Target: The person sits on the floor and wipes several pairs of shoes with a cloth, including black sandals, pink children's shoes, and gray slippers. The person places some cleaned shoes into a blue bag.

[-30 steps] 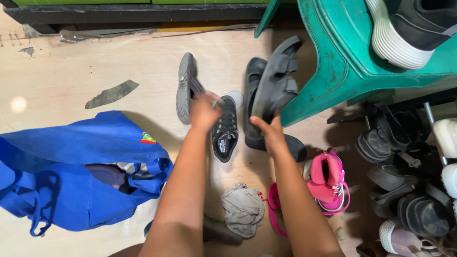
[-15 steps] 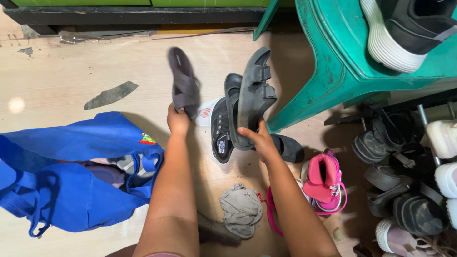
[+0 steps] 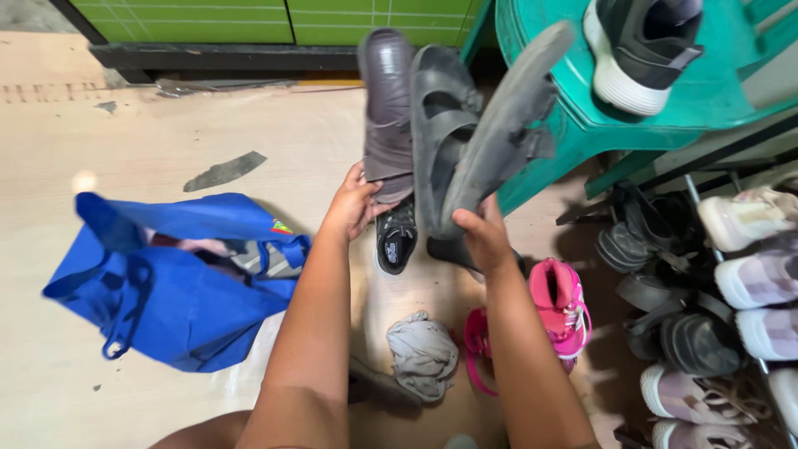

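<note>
My left hand (image 3: pixel 353 204) grips a grey-brown shoe (image 3: pixel 387 108) by its heel end and holds it upright in the air. My right hand (image 3: pixel 484 237) grips a pair of dark grey strapped sandals (image 3: pixel 474 125), also raised, with one sole turned outward. The two lifted loads nearly touch. Below them on the floor lie a black shoe (image 3: pixel 396 237) and another dark shoe (image 3: pixel 453 249), partly hidden by my right hand.
An open blue fabric bag (image 3: pixel 179 291) lies at left. A green plastic chair (image 3: pixel 665 91) carries a black and white sneaker (image 3: pixel 640 50). Pink shoes (image 3: pixel 561 308), a grey cloth (image 3: pixel 422 353) and a rack of several shoes (image 3: pixel 731 283) crowd the right.
Both hands have lifted the shoe and sandals up from near the floor. The view has tipped and moved closer, so the green wall base now shows.
</note>
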